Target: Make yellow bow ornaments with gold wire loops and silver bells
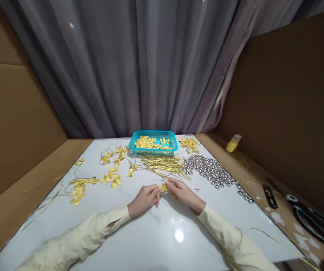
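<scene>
Yellow petals (164, 187) are pinched by left hand (144, 200) and right hand (185, 194) over the table (139, 241), apparently for steady control, with gold wires (164, 165) and silver beads (207, 167) lying near, likely for easy reach.

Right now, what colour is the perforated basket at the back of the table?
The basket is turquoise blue, seen in the head view.

No legible text, label, brand, number or sign found. Surfaces examined: yellow container (231, 145), black scissors (300, 205) and blue basket (153, 152). On each, no lettering or figure can be read.
</scene>
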A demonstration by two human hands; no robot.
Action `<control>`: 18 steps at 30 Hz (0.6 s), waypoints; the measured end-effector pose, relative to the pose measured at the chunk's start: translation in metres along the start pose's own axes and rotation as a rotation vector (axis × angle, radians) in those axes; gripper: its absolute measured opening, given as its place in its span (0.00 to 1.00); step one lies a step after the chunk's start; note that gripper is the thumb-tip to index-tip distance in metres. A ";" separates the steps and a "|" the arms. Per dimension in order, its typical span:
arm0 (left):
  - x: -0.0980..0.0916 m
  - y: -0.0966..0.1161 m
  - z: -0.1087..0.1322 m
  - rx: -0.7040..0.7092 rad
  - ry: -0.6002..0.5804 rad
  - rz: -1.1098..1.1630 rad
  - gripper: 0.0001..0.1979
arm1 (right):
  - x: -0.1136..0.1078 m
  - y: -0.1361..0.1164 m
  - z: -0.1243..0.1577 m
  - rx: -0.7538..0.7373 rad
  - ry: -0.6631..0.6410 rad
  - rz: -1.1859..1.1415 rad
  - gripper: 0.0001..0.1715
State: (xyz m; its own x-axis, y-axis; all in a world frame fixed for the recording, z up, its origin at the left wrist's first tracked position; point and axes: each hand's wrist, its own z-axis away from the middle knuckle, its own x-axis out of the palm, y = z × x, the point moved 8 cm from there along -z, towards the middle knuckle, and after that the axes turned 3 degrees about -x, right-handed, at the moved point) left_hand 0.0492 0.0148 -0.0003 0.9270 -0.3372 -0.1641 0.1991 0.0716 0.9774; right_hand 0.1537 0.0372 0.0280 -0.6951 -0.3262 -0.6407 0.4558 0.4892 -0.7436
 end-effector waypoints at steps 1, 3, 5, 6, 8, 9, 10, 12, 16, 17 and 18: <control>-0.005 -0.001 0.001 0.004 0.039 -0.008 0.24 | 0.001 0.002 0.000 0.002 0.000 0.012 0.28; -0.018 -0.004 0.003 -0.009 0.100 -0.013 0.25 | -0.001 0.004 0.001 -0.011 -0.002 0.050 0.30; -0.032 -0.011 0.008 -0.050 0.120 -0.002 0.25 | -0.008 0.002 0.003 -0.041 0.014 0.111 0.30; -0.038 -0.015 0.012 -0.078 0.115 0.006 0.25 | -0.012 0.001 0.004 -0.061 0.034 0.149 0.29; -0.051 -0.024 0.021 -0.133 0.089 0.022 0.25 | -0.021 -0.004 0.005 -0.101 0.086 0.235 0.24; -0.057 -0.028 0.025 -0.153 0.076 0.030 0.25 | -0.022 -0.006 0.004 -0.121 0.102 0.273 0.22; -0.061 -0.031 0.029 -0.169 0.064 0.039 0.25 | -0.022 -0.008 0.002 -0.137 0.107 0.306 0.19; -0.068 -0.035 0.035 -0.182 0.050 0.055 0.24 | -0.015 -0.010 -0.004 -0.157 0.082 0.359 0.13; -0.071 -0.036 0.037 -0.171 0.035 0.065 0.22 | 0.008 -0.004 -0.019 -0.130 -0.014 0.439 0.11; -0.071 -0.036 0.036 -0.162 0.037 0.066 0.21 | 0.013 -0.002 -0.022 -0.117 -0.032 0.453 0.13; -0.071 -0.036 0.036 -0.152 0.045 0.067 0.20 | 0.017 0.001 -0.024 -0.103 -0.044 0.462 0.15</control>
State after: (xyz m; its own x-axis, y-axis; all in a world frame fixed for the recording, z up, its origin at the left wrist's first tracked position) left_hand -0.0354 0.0022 -0.0191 0.9525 -0.2847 -0.1083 0.1788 0.2347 0.9555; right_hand 0.1289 0.0516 0.0213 -0.4075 -0.0887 -0.9089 0.6525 0.6681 -0.3577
